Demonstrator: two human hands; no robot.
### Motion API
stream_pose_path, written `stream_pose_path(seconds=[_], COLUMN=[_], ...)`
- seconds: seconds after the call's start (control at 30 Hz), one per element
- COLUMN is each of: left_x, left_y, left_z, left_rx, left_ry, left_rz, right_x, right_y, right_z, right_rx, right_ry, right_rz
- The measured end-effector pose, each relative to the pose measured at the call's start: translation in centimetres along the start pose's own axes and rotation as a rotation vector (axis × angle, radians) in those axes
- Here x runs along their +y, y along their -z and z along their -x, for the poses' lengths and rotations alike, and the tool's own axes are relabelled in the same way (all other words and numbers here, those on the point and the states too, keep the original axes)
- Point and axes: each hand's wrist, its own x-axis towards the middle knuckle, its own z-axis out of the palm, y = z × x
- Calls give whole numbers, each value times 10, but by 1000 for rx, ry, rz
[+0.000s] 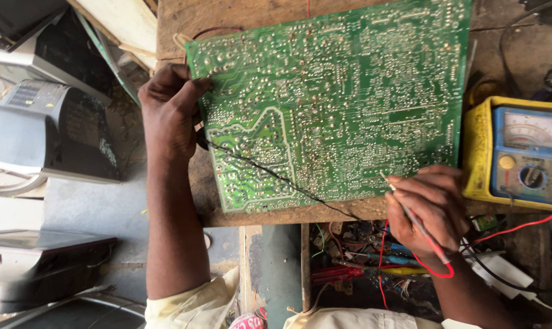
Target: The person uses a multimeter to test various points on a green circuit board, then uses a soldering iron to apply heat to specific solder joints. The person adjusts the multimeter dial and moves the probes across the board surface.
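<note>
Solder side up, a large green circuit board [337,103] lay flat on a worn wooden bench [245,18], filling the middle of the view from ten o'clock across to three o'clock; the left hand [169,109] sat at its nine o'clock edge, fingers curled together and thumb pressed onto the board's rim, pinching that edge; a thin black lead [276,176] ran from under this hand diagonally over the board toward five o'clock, though whether the hand gripped its probe could not be told. The right hand [428,210] rested at the board's five o'clock corner, touching its lower edge, fingers closed firmly around a slim red probe [413,216] whose metal tip met the board just inside that corner; a red wire [520,226] curved off from the probe toward three o'clock. A yellow-cased analogue meter [520,152] stood just beside the board at three o'clock; loose coloured wires and parts [355,256] filled an open compartment at six o'clock; grey appliance casings [38,128] sat well apart at nine o'clock.
</note>
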Motion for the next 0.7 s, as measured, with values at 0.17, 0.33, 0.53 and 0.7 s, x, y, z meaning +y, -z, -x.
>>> stream_pose_path(seconds=[0.17, 0.33, 0.53, 0.7], left_x=[-1, -2, -2, -1], left_y=[0, 1, 3, 1], left_z=[-1, -1, -2, -1], left_rx=[-3, -14, -26, -20], left_ry=[-15, -24, -26, -33], left_rz=[-9, -25, -26, -42], right_x=[7, 2, 2, -3], right_y=[-7, -2, -7, -4], right_z=[5, 6, 0, -1], right_rx=[10, -12, -6, -19], right_ry=[38, -148, -23, -137], right_rz=[-25, -29, -3, 38])
